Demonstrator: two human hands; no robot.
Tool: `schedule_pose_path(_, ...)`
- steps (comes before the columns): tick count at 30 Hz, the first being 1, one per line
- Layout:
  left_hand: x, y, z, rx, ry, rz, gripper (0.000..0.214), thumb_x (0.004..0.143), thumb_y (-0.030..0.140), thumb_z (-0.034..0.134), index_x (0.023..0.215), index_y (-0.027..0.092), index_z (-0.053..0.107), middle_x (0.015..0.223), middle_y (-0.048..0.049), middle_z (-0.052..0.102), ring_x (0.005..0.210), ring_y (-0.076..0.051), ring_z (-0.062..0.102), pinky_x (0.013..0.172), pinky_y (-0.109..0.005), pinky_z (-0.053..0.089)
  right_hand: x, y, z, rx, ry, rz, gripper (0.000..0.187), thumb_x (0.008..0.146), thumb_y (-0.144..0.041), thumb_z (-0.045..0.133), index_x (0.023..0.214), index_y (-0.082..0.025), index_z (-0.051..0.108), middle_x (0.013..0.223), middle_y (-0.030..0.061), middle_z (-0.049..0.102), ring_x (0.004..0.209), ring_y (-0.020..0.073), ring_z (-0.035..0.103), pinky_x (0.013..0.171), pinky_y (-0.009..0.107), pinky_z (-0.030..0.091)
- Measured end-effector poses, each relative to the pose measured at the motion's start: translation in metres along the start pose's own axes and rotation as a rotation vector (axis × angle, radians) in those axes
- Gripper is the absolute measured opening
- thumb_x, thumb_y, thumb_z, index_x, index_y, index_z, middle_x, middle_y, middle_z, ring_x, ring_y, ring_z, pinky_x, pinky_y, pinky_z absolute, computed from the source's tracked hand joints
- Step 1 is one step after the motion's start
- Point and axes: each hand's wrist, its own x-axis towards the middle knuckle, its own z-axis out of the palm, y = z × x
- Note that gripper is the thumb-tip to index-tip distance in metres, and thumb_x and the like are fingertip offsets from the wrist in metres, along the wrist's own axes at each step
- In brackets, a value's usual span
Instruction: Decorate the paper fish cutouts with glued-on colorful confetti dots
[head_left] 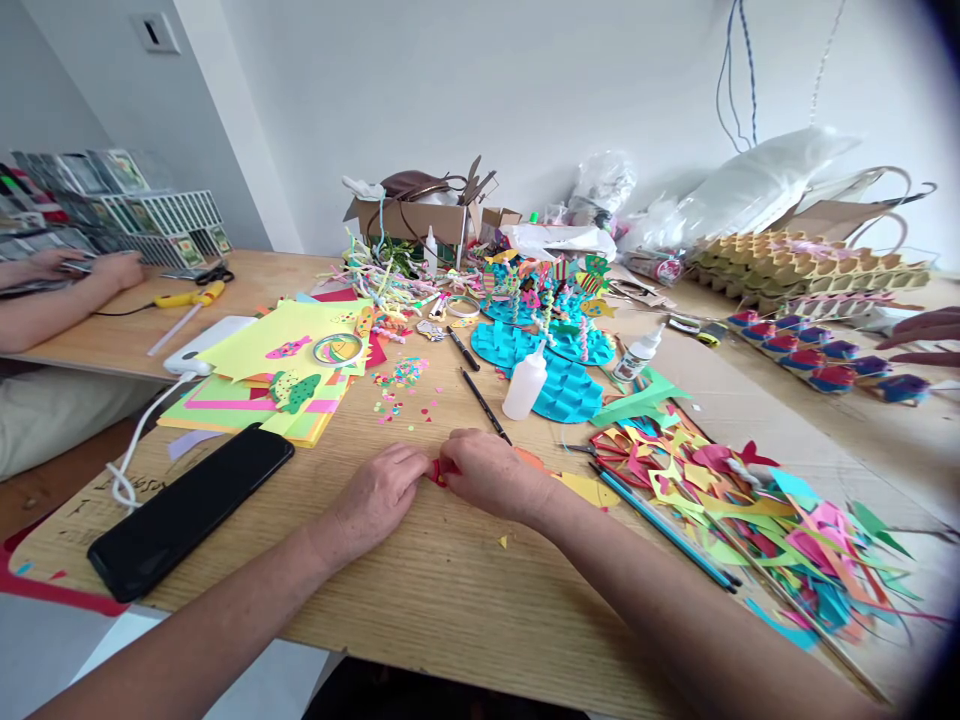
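A small red paper piece (pixel 436 473) is pinched between my two hands over the wooden table, mostly covered by the fingers. My left hand (pixel 384 492) closes on its left side. On the other side my right hand (pixel 487 474) grips it with curled fingers. Just right of that hand lie an orange paper piece (pixel 529 459) and a yellow paper fish (pixel 589 489). Beyond the hands are two black pens (pixel 484 405), a white squeeze bottle (pixel 525 383) and scattered confetti dots (pixel 405 374). A tiny yellow scrap (pixel 502 542) rests nearer to me.
A black phone (pixel 191 510) and stacked coloured paper (pixel 259 335) lie left. Blue discs (pixel 566 385) with paper fish stand behind. Paper scraps (pixel 810 530), red-handled scissors (pixel 622 458) and blue pencils (pixel 660 525) spread right. Other people's hands show at far left (pixel 116 270) and far right (pixel 930 335).
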Motion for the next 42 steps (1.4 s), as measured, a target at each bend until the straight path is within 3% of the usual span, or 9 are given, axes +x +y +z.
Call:
schedule_pose_path(13, 0.0016, 0.003, -0.0022, -0.009, -0.007, -0.005, 0.026, 0.075, -0.001, 0.036, 0.079, 0.016, 0.055, 0.079, -0.0036, 0.058, 0.079, -0.017, 0.053, 0.073, -0.029, 0.045, 0.0002, 0.003, 0.0026, -0.002, 0.045, -0.008, 0.025, 0.079, -0.031, 0.045, 0.077, -0.016, 0.064, 0.081, 0.0084, 0.063, 0.076, 0.0194, 0.058, 0.06, 0.025, 0.038)
schedule_pose_path(22, 0.0008, 0.0016, -0.0026, -0.042, -0.008, -0.004, 0.027, 0.074, -0.001, 0.036, 0.081, 0.016, 0.056, 0.082, -0.0038, 0.059, 0.081, -0.017, 0.054, 0.074, -0.029, 0.045, -0.0031, 0.0077, 0.0009, 0.062, 0.044, 0.006, 0.016, 0.075, -0.021, 0.05, 0.078, -0.018, 0.065, 0.082, 0.005, 0.064, 0.075, 0.0161, 0.058, 0.059, 0.023, 0.037)
schedule_pose_path(42, 0.0, 0.0004, -0.0006, -0.019, -0.011, -0.001, 0.028, 0.073, -0.003, 0.035, 0.079, 0.014, 0.055, 0.08, -0.0044, 0.058, 0.08, -0.017, 0.053, 0.073, -0.028, 0.044, -0.0028, 0.0054, -0.0014, 0.186, 0.033, -0.012, 0.019, 0.073, -0.016, 0.05, 0.08, -0.018, 0.068, 0.082, 0.0034, 0.065, 0.073, 0.0128, 0.056, 0.061, 0.02, 0.038)
